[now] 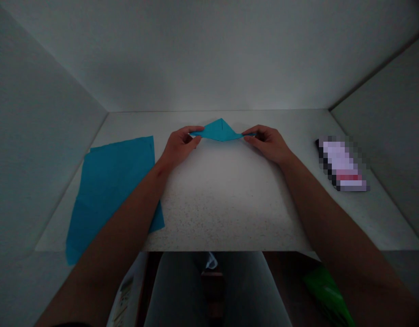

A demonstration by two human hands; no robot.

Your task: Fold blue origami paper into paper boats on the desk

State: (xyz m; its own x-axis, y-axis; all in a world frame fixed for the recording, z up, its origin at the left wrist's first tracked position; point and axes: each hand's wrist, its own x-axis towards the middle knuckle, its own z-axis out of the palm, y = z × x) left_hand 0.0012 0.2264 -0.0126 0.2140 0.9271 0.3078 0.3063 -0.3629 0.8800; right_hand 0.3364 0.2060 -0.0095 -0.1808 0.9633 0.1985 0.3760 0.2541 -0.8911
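Pinched at both ends, a folded blue paper (220, 130) spans the gap between the two hands: the left hand (180, 143) nips one narrow tip between thumb and fingers, and the right hand (267, 141) nips the other the same way.

Nearest are the person's legs (171, 290), below the front edge of a pale, speckled table (216, 213), with a green item (328, 290) low on the right, too dim to identify. On the left of the table lies blue sheet paper (112, 181), spread flat, partly under the left forearm, one corner hanging past the front edge; it looks unfolded, so any work on it seems not begun. Over on the right rests a phone (343, 163), blurred into blocks.

Farther off, near the back of the table, is the folded paper. Its main folds seem made: a central peak with a short dark line, and slim points either side. Whether more creasing or opening-out is left, I cannot tell. Behind it rises a plain wall (212, 54).
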